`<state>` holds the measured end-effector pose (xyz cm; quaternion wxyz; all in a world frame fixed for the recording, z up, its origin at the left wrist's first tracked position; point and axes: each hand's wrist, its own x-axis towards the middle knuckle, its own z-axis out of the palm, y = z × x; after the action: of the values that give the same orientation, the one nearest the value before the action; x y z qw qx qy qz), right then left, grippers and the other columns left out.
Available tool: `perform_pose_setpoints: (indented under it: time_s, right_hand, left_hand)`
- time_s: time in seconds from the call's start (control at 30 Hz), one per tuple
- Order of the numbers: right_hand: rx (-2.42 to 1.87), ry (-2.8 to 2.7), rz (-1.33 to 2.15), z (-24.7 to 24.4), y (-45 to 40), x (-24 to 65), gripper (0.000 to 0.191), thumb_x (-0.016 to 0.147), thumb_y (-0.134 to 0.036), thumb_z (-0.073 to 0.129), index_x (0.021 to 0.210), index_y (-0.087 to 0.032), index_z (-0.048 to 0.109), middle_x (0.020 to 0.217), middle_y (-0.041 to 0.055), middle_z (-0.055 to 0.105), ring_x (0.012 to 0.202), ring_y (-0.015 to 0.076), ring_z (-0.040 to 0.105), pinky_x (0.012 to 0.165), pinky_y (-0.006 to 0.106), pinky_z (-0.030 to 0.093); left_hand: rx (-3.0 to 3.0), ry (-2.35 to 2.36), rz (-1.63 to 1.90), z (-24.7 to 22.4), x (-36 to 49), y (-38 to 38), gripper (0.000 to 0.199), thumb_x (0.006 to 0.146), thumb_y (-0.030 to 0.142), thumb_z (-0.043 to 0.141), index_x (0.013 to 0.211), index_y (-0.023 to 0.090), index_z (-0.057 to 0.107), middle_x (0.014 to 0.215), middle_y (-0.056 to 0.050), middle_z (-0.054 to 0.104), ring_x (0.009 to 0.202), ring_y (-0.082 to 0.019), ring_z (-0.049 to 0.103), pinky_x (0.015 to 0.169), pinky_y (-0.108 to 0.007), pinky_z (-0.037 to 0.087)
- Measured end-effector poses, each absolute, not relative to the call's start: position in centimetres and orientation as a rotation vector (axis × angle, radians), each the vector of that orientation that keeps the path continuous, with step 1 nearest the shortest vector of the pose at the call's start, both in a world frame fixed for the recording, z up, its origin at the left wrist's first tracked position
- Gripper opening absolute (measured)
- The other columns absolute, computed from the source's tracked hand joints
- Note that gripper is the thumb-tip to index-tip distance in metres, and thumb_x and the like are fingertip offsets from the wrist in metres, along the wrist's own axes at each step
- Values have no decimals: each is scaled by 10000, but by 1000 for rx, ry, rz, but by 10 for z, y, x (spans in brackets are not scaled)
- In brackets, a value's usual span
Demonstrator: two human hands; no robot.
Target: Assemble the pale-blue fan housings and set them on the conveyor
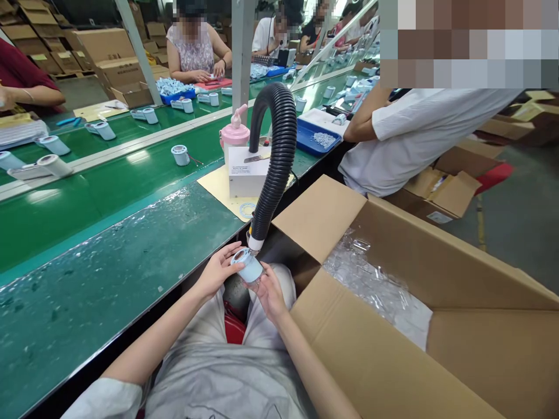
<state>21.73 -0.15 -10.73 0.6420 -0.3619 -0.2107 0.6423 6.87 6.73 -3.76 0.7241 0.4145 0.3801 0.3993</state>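
Observation:
A light blue cylindrical part is held between my two hands above my lap, its round open end facing up and left. My left hand has its fingers against the top and left side of the part. Around its lower right side close the fingers of my right hand. The white tip of a black corrugated hose hangs right over the part. The hose arches from a white box at the bench edge.
Right of me stands an open cardboard box holding clear plastic pieces. A green conveyor carries similar parts. A pink-lidded bottle is behind the white box. A co-worker in white sits at right; others work across the line.

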Motion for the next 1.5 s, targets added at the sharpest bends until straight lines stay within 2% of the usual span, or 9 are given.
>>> perform_pose_setpoints:
  time_s: [0.4,0.57,0.77,0.9,1.0,1.07,1.2,1.37,1.5]
  right_hand:
    - [-798,-491,1456,-110,4,211,583,684,-567,883,1087,-266,589,1038,44,705,868,242,717,793,430,647]
    - [-802,-540,1445,-108,7,208,582,726,-619,826,1118,-274,568,1068,56,697,882,256,717,823,472,638]
    - [-863,-715,1387,-103,6,213,562,756,-641,786,1126,-276,572,1075,64,692,925,260,708,831,454,635]
    - [-922,-948,1342,-87,-11,226,501,688,-467,899,1079,-259,665,1114,82,713,1043,279,692,869,405,618]
    - [-950,-1163,1324,-64,-28,239,449,665,-281,930,1067,-250,732,1224,99,717,1165,299,663,968,422,579]
    - [-949,-1430,1220,-47,-37,246,439,725,-238,895,1131,-256,728,1287,105,703,1205,293,655,1033,435,543]
    - [-898,-1833,960,-20,-44,254,428,864,-294,803,1259,-259,644,1348,127,671,1227,281,663,1041,406,550]
    - [-893,-1900,922,-6,-47,255,418,901,-338,778,1278,-259,616,1329,135,680,1202,281,685,997,363,578]
    - [-905,-1866,961,-3,-50,253,446,899,-386,781,1286,-250,608,1292,135,697,1162,277,700,966,356,601]
  left_hand:
    - [946,857,873,-32,62,69,741,616,320,957,1276,140,673,1360,-186,684,1314,-369,608,1170,-523,410]
    - [972,851,883,-32,61,72,759,626,347,952,1295,140,660,1404,-194,648,1347,-372,575,1171,-516,412]
    - [1028,783,857,-33,53,70,759,653,360,942,1330,181,651,1416,-174,634,1357,-358,562,1177,-497,403]
    - [1086,741,781,-35,32,50,786,624,308,966,1340,222,655,1365,-162,634,1324,-352,572,1112,-476,468]
    - [1295,704,700,-32,13,28,723,703,334,923,1367,271,643,1421,-144,545,1328,-318,557,1087,-436,494]
    - [1484,662,668,-27,5,16,672,759,388,879,1378,289,636,1443,-145,531,1350,-321,538,1115,-457,474]
    - [1747,624,640,-10,-3,5,686,796,410,845,1426,308,593,1446,-148,604,1386,-352,531,1187,-541,398]
    - [1845,542,649,2,-5,0,788,810,373,839,1512,379,481,1542,-126,545,1427,-344,517,1189,-524,416]
    - [1871,508,659,5,-7,-3,832,823,344,832,1548,370,425,1571,-132,513,1453,-342,489,1198,-528,408]
